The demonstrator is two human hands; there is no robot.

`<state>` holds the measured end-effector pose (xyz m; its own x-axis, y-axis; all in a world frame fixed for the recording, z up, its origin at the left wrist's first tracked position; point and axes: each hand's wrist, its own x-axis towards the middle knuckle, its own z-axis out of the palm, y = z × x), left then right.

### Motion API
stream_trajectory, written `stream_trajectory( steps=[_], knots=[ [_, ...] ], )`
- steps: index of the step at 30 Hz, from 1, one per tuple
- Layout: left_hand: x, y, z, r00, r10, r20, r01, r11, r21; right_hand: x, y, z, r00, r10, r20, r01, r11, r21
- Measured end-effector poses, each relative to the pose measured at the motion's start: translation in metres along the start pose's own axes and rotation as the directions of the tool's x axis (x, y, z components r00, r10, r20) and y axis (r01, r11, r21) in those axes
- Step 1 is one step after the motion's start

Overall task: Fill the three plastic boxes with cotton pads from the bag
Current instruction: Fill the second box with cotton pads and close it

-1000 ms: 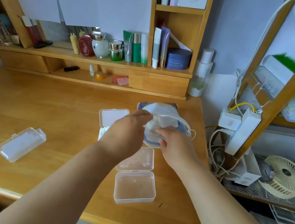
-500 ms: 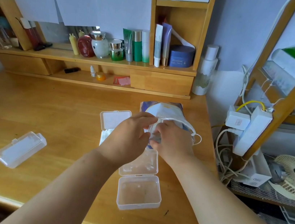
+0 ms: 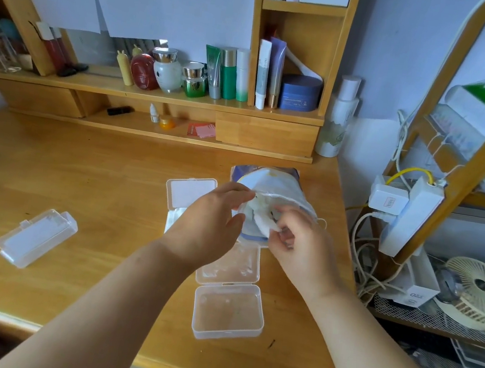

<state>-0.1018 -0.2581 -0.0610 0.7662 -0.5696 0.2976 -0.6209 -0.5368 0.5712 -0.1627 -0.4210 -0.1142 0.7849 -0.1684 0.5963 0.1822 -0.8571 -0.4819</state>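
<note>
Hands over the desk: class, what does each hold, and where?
Left hand grips the bag at its opening's rim. Right hand pinches cotton pads by their edge.

No legible text; labels on bottles (image 3: 228, 74) blurred.

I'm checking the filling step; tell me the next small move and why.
Probably draw the cotton pads that the right hand pinches out of the bag, which the left hand holds open, and lay them in the open box just below, which looks empty.
</note>
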Motion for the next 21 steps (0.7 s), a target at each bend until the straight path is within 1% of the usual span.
stream_trajectory(
  steps=[2, 5, 6, 7, 8, 9, 10, 11, 13, 15, 17, 18, 19, 21],
  knots=[
    [-0.001, 0.001, 0.0, 1.0, -0.002, 0.003, 0.002, 1.0, 0.01, -0.011, 0.0, -0.011, 0.999, 0.033, -0.041, -0.032, 0.999, 0.02],
    [-0.005, 0.004, -0.001, 1.0, -0.008, -0.007, 0.008, 1.0, 0.01, -0.026, -0.003, -0.028, 0.996, 0.033, -0.084, -0.027, 0.997, 0.068],
    [-0.009, 0.007, -0.003, 0.999, -0.007, -0.04, 0.007, 1.0, 0.004, -0.031, -0.005, -0.033, 0.995, 0.06, -0.085, -0.05, 0.991, 0.125],
    [-0.014, 0.01, -0.005, 0.997, 0.007, -0.083, -0.008, 1.0, -0.011, -0.036, -0.009, -0.037, 0.991, 0.117, -0.069, -0.099, 0.969, 0.225],
    [-0.021, 0.014, -0.007, 0.993, 0.037, -0.113, -0.043, 0.998, -0.054, -0.041, -0.014, -0.04, 0.981, 0.192, -0.028, -0.169, 0.918, 0.358],
    [-0.028, 0.019, -0.008, 0.991, 0.067, -0.116, -0.082, 0.989, -0.126, -0.044, -0.021, -0.043, 0.962, 0.271, 0.039, -0.255, 0.833, 0.491],
    [-0.037, 0.023, -0.008, 0.993, 0.076, -0.088, -0.093, 0.973, -0.21, -0.046, -0.028, -0.045, 0.936, 0.332, 0.114, -0.332, 0.732, 0.595],
    [-0.045, 0.027, -0.008, 0.998, 0.055, -0.042, -0.065, 0.959, -0.275, -0.048, -0.035, -0.046, 0.911, 0.371, 0.182, -0.391, 0.632, 0.669],
    [-0.06, 0.032, -0.007, 0.999, -0.039, 0.031, 0.047, 0.949, -0.311, -0.05, -0.047, -0.047, 0.868, 0.399, 0.296, -0.469, 0.465, 0.751],
    [-0.071, 0.034, -0.004, 0.987, -0.156, 0.036, 0.158, 0.916, -0.368, -0.053, -0.057, -0.047, 0.829, 0.387, 0.405, -0.537, 0.348, 0.768],
    [-0.083, 0.036, -0.001, 0.964, -0.258, 0.065, 0.256, 0.829, -0.497, -0.057, -0.067, -0.045, 0.787, 0.373, 0.491, -0.603, 0.303, 0.738],
    [-0.09, 0.037, 0.001, 0.957, -0.281, 0.074, 0.276, 0.8, -0.532, -0.059, -0.07, -0.042, 0.765, 0.394, 0.509, -0.631, 0.303, 0.714],
    [-0.097, 0.035, 0.002, 0.956, -0.291, 0.048, 0.272, 0.806, -0.525, -0.059, -0.074, -0.041, 0.742, 0.435, 0.511, -0.655, 0.305, 0.691],
    [-0.112, 0.028, 0.004, 0.943, -0.324, -0.081, 0.262, 0.868, -0.422, -0.058, -0.074, -0.039, 0.719, 0.524, 0.457, -0.67, 0.347, 0.656]
  ],
)
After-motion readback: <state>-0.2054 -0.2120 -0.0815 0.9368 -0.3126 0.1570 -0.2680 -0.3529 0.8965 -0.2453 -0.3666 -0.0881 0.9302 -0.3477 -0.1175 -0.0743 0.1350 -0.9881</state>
